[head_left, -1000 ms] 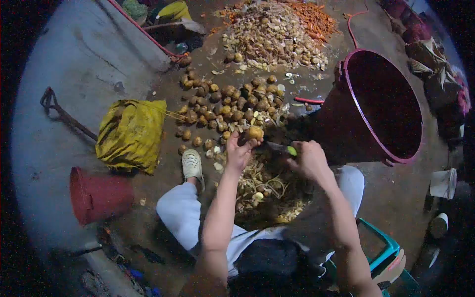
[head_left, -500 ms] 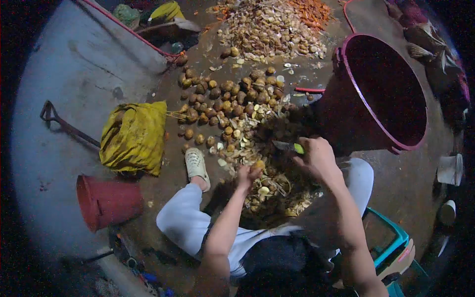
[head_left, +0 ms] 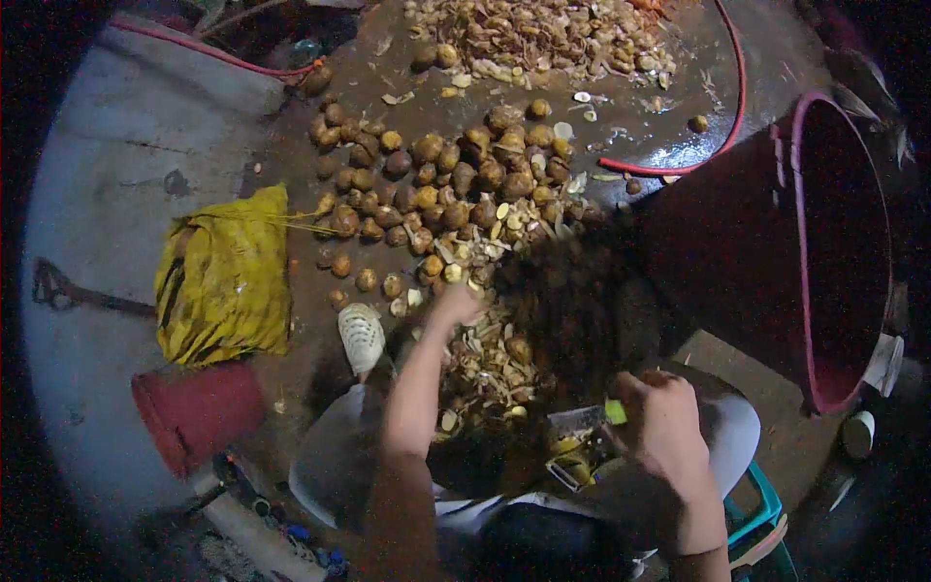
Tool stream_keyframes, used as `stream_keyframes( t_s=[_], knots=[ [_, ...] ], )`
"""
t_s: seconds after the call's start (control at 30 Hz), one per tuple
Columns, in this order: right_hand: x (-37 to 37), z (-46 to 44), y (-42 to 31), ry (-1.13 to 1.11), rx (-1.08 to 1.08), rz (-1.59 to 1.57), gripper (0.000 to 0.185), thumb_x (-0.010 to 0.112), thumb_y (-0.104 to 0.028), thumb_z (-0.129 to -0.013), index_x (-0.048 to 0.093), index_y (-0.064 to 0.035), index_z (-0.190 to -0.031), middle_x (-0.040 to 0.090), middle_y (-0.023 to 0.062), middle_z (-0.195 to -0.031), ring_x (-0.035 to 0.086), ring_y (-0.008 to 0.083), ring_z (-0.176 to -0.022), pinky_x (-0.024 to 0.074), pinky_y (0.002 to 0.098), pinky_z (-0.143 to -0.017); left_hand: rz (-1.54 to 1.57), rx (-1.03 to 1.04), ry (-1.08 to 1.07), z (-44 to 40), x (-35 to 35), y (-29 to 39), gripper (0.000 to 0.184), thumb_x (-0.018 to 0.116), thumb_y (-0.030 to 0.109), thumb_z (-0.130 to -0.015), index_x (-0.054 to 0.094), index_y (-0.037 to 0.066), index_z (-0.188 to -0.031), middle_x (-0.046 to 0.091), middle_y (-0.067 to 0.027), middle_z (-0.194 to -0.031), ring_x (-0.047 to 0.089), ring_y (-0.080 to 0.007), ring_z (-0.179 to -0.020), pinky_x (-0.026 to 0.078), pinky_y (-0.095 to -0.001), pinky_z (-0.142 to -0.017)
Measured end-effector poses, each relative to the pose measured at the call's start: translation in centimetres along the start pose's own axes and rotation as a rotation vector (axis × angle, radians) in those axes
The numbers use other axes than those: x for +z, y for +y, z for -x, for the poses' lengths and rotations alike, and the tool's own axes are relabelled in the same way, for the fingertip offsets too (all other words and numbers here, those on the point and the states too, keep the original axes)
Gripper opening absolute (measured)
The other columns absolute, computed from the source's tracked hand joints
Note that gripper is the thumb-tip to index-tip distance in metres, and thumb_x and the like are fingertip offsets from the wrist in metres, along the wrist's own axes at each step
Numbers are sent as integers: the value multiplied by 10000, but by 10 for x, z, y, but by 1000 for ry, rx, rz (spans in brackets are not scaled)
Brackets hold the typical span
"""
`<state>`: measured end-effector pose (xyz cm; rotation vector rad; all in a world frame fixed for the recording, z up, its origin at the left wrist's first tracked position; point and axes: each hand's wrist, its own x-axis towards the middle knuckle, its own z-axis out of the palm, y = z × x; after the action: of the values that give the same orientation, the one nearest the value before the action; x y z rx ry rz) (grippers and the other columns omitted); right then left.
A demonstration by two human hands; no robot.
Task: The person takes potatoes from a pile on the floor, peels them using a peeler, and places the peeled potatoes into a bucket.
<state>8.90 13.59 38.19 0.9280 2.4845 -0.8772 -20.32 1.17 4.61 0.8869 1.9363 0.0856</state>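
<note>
My right hand (head_left: 661, 422) is closed round the green handle of a knife (head_left: 578, 419), whose blade points left above the peelings between my legs. My left hand (head_left: 456, 308) reaches forward over the near edge of the pile of round brown tubers (head_left: 427, 184). Its fingers are blurred and partly hidden, so I cannot tell whether it holds anything. Pale peelings and slices (head_left: 495, 364) lie just below and right of it. A small yellow object (head_left: 572, 464) shows under the knife blade.
A large dark red tub (head_left: 747, 242) lies tilted at the right. Scraps are heaped (head_left: 553, 39) at the top, near a red hose (head_left: 742, 87). At the left are a yellow sack (head_left: 225, 281), a red bucket (head_left: 204, 412) and a long-handled tool (head_left: 97, 294).
My left hand has moved forward from the peelings to the tubers, and the tuber it held no longer shows in it. My right hand has come down nearer my lap with the knife. The view has shifted.
</note>
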Motion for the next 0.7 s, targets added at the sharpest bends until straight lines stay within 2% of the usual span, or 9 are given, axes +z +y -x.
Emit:
stream_keyframes(
  t_s=[0.07,0.17,0.27,0.33,0.37,0.43,0.53,0.63,0.7],
  knots=[
    [0,-13,1,-105,37,84,533,729,-338,-660,613,-95,-1119,658,175,-847,633,365,-867,504,440,-800,-72,148,228,-73,-15,-45,206,618,200,-781,657,26,-884,670,-150,-784,645,-322,-736,504,-407,-697],
    [-7,-32,2,-156,10,57,556,706,-266,-644,605,-84,-1159,655,176,-870,633,362,-879,498,433,-823,360,42,503,-98,-82,-2,180,633,145,-775,644,33,-916,650,-199,-894,625,-340,-849,499,-421,-752],
    [-11,-51,4,-74,25,29,450,766,-200,-589,611,-98,-999,649,167,-853,612,375,-873,469,435,-877,256,-18,677,-156,-102,4,247,664,124,-749,618,32,-974,602,-234,-1045,577,-364,-970,466,-434,-844],
    [-8,-60,14,-95,53,9,446,757,-198,-587,618,-102,-1000,653,166,-866,615,371,-874,467,431,-886,113,89,970,-172,-133,29,375,664,126,-751,585,45,-1108,562,-219,-1149,505,-378,-1084,414,-454,-931],
    [-6,-61,19,-125,80,-21,443,747,-196,-585,626,-105,-1002,657,165,-879,618,367,-875,466,428,-894,27,55,882,-198,-147,24,467,639,114,-768,551,87,-1226,517,-219,-1223,438,-368,-1192,379,-485,-991],
    [-3,-60,26,-73,63,57,423,724,-190,-590,631,-107,-994,657,160,-876,623,362,-861,466,427,-879,-109,54,946,-221,-161,22,553,614,88,-770,504,150,-1308,396,-178,-1379,356,-374,-1279,336,-498,-1047],
    [2,-63,30,-20,72,109,390,681,-179,-598,641,-109,-980,658,150,-873,627,347,-847,465,426,-859,-212,-107,557,-246,-196,13,695,615,37,-775,386,246,-1396,199,-84,-1526,256,-388,-1367,316,-494,-1083],
    [-9,-71,26,-113,141,75,351,643,-158,-612,657,-111,-960,664,124,-883,628,327,-850,464,432,-852,-146,39,502,-253,-207,6,842,597,-127,-689,363,261,-1398,274,-118,-1491,317,-347,-1352,295,-470,-1110],
    [-14,-77,17,-122,172,161,340,633,-150,-616,664,-109,-953,670,108,-863,629,323,-845,472,437,-821,-224,55,509,-266,-207,1,839,627,-114,-667,383,253,-1381,309,-129,-1467,325,-331,-1349,299,-461,-1110]
  ],
)
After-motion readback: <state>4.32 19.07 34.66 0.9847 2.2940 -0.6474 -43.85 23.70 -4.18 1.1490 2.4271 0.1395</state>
